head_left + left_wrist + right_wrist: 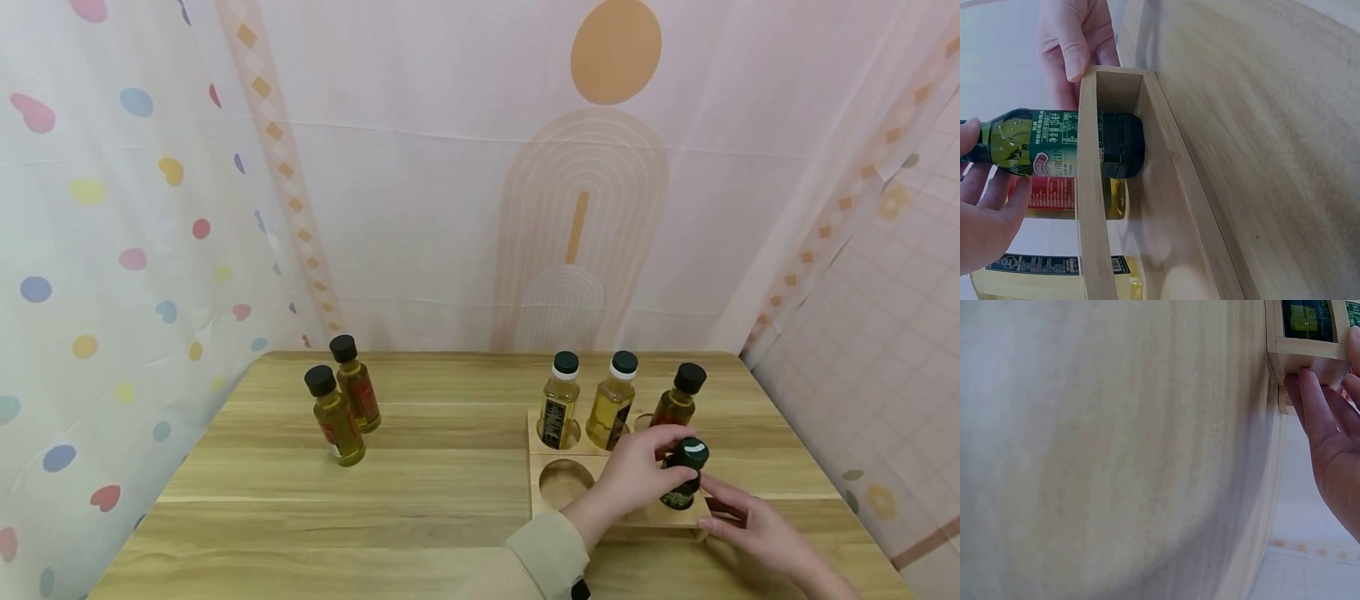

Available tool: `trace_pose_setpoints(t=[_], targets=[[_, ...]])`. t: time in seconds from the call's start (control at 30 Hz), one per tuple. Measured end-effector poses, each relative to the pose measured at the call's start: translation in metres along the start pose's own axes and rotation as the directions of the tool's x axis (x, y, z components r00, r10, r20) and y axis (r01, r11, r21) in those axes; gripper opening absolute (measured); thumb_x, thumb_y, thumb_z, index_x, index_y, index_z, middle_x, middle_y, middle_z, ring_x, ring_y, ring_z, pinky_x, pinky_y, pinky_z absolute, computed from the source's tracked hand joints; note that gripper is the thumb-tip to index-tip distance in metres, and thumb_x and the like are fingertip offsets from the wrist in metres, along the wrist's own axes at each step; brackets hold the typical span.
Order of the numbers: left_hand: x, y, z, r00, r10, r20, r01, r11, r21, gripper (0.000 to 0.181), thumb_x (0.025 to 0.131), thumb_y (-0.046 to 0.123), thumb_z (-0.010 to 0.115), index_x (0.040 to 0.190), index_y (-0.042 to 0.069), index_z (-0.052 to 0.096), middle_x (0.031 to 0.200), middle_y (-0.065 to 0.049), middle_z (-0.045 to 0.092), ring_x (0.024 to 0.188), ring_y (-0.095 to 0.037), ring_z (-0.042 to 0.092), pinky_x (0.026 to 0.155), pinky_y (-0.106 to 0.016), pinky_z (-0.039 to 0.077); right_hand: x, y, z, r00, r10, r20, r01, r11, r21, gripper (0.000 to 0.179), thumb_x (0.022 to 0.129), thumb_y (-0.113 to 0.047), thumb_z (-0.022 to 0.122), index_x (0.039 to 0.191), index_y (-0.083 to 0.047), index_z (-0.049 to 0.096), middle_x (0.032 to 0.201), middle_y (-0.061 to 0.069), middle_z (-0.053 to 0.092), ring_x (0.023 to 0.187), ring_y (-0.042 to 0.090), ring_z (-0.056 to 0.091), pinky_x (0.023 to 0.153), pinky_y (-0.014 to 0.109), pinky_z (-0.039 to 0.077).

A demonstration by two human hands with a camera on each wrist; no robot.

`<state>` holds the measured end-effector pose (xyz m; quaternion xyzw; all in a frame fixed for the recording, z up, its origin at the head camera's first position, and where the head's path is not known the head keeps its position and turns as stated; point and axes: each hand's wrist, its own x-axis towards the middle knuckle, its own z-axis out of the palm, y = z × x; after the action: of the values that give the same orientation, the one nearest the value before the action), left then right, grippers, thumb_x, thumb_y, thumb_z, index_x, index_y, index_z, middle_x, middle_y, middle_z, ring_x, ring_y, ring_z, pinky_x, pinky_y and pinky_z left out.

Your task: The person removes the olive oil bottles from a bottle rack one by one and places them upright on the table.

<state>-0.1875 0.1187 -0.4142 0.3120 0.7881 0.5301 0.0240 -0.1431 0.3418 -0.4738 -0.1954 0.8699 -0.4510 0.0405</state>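
Observation:
In the head view my left hand (637, 475) grips a dark green olive oil bottle (678, 498) around its neck, just under the dark cap. The bottle stands in the front right hole of a two-tier wooden rack (536, 500). The left wrist view shows its lower end inside the rack, close over the base board. My right hand (765, 537) touches the rack's right end, fingers extended along the end panel (1310, 359) and thumb at the front corner. Behind, two pale oil bottles (558, 404) and a black-capped one (672, 408) stand in the back row.
Two black-capped oil bottles (341, 429) with red labels stand at the left of the wooden table (450, 517). The front left hole (566, 485) of the rack holds nothing. Patterned curtains (420, 208) hang behind the table and along both sides.

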Motion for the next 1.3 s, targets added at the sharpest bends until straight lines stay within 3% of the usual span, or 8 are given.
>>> trace_pose_setpoints(t=[0.27, 0.67, 0.7, 0.77, 0.9, 1.0, 1.3], targets=[[-0.001, 0.004, -0.002, 0.997, 0.076, -0.034, -0.076, 0.997, -0.021, 0.036, 0.088, 0.006, 0.075, 0.123, 0.015, 0.067, 0.118, 0.006, 0.068, 0.106, 0.001, 0.06, 0.087, -0.012, 0.047, 0.0, 0.001, 0.0, 1.0, -0.022, 0.0, 0.022, 1.0, 0.013, 0.057, 0.093, -0.002, 0.066, 0.134, 0.027, 0.038, 0.135, 0.051, 0.031, 0.109, -0.015, 0.045, 0.081, 0.014, 0.05], [0.003, 0.027, -0.026, 0.987, 0.154, -0.046, -0.159, 0.981, -0.113, 0.039, 0.087, 0.001, 0.074, 0.124, 0.009, 0.065, 0.114, -0.003, 0.07, 0.095, 0.003, 0.062, 0.08, -0.012, 0.05, 0.001, -0.003, -0.002, 1.0, 0.003, 0.03, -0.004, 0.999, 0.05, 0.061, 0.096, -0.008, 0.065, 0.138, 0.024, 0.035, 0.138, 0.048, 0.03, 0.111, -0.017, 0.041, 0.083, 0.015, 0.05], [0.003, 0.029, -0.028, 0.987, 0.157, -0.044, -0.161, 0.98, -0.115, 0.038, 0.087, 0.001, 0.074, 0.124, 0.009, 0.065, 0.114, -0.003, 0.07, 0.096, 0.003, 0.062, 0.08, -0.012, 0.05, 0.001, -0.003, -0.002, 1.0, -0.002, 0.029, 0.001, 0.999, 0.049, 0.061, 0.096, -0.009, 0.065, 0.138, 0.023, 0.035, 0.141, 0.041, 0.035, 0.112, -0.017, 0.041, 0.084, 0.015, 0.05], [0.0, 0.031, -0.032, 0.988, 0.149, -0.041, -0.153, 0.981, -0.12, 0.038, 0.088, 0.001, 0.074, 0.124, 0.01, 0.065, 0.115, -0.001, 0.07, 0.097, 0.002, 0.062, 0.081, -0.013, 0.05, 0.002, -0.001, -0.002, 1.0, -0.019, 0.024, 0.017, 0.998, 0.057, 0.06, 0.096, -0.008, 0.065, 0.14, 0.02, 0.037, 0.146, 0.016, 0.044, 0.113, -0.016, 0.041, 0.084, 0.015, 0.05], [-0.005, 0.031, -0.039, 0.993, 0.108, -0.057, -0.115, 0.985, -0.131, 0.037, 0.089, 0.003, 0.073, 0.125, 0.013, 0.066, 0.115, 0.002, 0.069, 0.097, 0.0, 0.062, 0.082, -0.015, 0.05, 0.001, 0.003, 0.0, 0.997, -0.076, 0.007, 0.075, 0.995, 0.071, 0.056, 0.095, -0.005, 0.064, 0.145, 0.007, 0.042, 0.137, -0.032, 0.036, 0.115, -0.013, 0.044, 0.084, 0.016, 0.051], [-0.009, 0.028, -0.043, 0.993, 0.092, -0.072, -0.101, 0.986, -0.133, 0.037, 0.089, 0.003, 0.073, 0.124, 0.012, 0.066, 0.117, 0.001, 0.069, 0.1, -0.002, 0.062, 0.084, -0.016, 0.05, 0.0, 0.004, 0.001, 0.994, -0.113, -0.005, 0.113, 0.991, 0.074, 0.056, 0.095, -0.002, 0.064, 0.146, 0.004, 0.043, 0.137, -0.034, 0.034, 0.114, -0.01, 0.048, 0.082, 0.018, 0.053], [-0.027, 0.014, -0.059, 0.99, 0.06, -0.129, -0.079, 0.986, -0.144, 0.04, 0.089, -0.001, 0.071, 0.126, 0.012, 0.065, 0.116, -0.001, 0.068, 0.102, -0.005, 0.062, 0.085, -0.021, 0.052, -0.002, 0.0, 0.002, 0.994, -0.107, -0.005, 0.107, 0.993, 0.052, 0.057, 0.095, -0.006, 0.065, 0.144, 0.01, 0.041, 0.138, -0.035, 0.034, 0.112, -0.009, 0.051, 0.079, 0.022, 0.056]])
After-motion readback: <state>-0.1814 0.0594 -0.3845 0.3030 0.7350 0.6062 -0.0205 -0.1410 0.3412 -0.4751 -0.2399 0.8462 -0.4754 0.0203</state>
